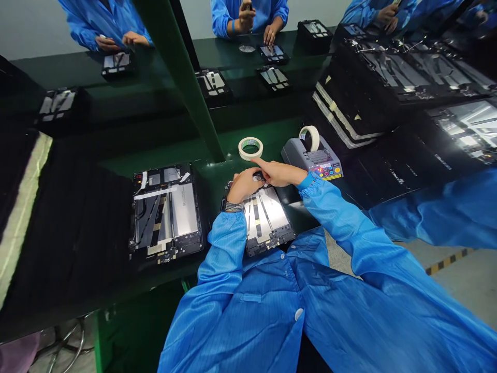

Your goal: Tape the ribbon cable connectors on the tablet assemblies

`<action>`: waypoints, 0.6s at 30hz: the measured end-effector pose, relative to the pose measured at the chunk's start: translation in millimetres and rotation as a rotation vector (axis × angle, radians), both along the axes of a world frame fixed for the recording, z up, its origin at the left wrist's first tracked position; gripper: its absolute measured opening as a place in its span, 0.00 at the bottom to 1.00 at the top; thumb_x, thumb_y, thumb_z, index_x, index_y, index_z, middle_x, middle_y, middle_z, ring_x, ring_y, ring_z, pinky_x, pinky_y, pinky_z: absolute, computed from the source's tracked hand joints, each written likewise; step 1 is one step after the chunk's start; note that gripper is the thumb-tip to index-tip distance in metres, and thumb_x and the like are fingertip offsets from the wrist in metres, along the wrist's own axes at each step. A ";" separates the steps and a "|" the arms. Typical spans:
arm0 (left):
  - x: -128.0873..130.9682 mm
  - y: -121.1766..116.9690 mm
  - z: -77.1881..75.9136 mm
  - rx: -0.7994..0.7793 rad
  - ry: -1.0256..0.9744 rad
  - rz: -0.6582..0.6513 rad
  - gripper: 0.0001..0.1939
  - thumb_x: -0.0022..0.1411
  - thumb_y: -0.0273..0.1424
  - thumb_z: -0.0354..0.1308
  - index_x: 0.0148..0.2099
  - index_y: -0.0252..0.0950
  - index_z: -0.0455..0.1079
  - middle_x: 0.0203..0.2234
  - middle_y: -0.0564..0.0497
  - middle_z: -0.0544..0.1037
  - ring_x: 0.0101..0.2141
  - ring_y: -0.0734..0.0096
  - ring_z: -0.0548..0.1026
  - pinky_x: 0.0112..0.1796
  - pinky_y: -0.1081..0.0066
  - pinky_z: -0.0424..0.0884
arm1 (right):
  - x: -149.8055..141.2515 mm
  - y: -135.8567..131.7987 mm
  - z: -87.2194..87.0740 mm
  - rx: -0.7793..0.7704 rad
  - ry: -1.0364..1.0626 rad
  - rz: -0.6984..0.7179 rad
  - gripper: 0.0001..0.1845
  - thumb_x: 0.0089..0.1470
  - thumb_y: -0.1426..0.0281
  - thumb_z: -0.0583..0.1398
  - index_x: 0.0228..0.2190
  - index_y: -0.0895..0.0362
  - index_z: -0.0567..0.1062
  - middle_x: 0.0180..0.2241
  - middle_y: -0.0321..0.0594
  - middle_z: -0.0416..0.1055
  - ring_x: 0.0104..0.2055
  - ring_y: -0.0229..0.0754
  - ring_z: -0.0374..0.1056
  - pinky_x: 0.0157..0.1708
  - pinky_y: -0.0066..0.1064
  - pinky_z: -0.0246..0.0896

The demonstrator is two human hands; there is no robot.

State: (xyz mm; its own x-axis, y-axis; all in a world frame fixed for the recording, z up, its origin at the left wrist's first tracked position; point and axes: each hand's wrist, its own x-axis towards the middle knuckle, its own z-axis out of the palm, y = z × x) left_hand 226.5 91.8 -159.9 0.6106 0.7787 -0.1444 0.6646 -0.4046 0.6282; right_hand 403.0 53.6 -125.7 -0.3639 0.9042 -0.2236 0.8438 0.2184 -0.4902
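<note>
An opened tablet (267, 220) lies back-up on the green bench in front of me, its silver plates and black strips showing. My left hand (243, 185) rests curled on its top edge, fingers closed on something I cannot make out. My right hand (277, 173) lies across the same top edge with the index finger stretched toward the left hand, the other fingers folded. A second opened tablet (166, 212) with a white tape strip lies to the left, untouched.
A roll of masking tape (250, 148) and a grey tape dispenser (312, 155) stand just beyond my hands. Stacks of black trays (388, 88) fill the right side. A green post (186, 83) rises at centre. Other people in blue sleeves (248, 15) work across the bench.
</note>
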 end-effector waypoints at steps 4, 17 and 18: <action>0.1 0.5 -1.1 0.009 0.000 -0.005 0.22 0.62 0.35 0.63 0.59 0.44 0.77 0.53 0.48 0.84 0.57 0.49 0.79 0.59 0.56 0.68 | 1.0 2.2 -0.1 -0.017 0.027 0.029 0.51 0.49 0.84 0.61 0.71 0.56 0.53 0.27 0.31 0.72 0.27 0.40 0.65 0.30 0.29 0.56; -0.2 1.5 -1.8 0.002 0.000 -0.008 0.23 0.63 0.36 0.65 0.60 0.44 0.77 0.53 0.47 0.84 0.57 0.47 0.78 0.60 0.55 0.68 | 0.8 11.3 -17.0 -0.002 0.078 -0.058 0.53 0.47 0.81 0.71 0.70 0.51 0.60 0.28 0.34 0.76 0.33 0.47 0.74 0.37 0.33 0.61; -0.3 1.6 -2.1 0.002 0.002 -0.005 0.24 0.63 0.36 0.65 0.61 0.44 0.77 0.54 0.46 0.84 0.57 0.47 0.78 0.59 0.55 0.68 | -0.4 12.4 -17.0 0.004 0.056 -0.067 0.53 0.46 0.81 0.71 0.70 0.50 0.61 0.30 0.35 0.77 0.34 0.48 0.75 0.38 0.33 0.61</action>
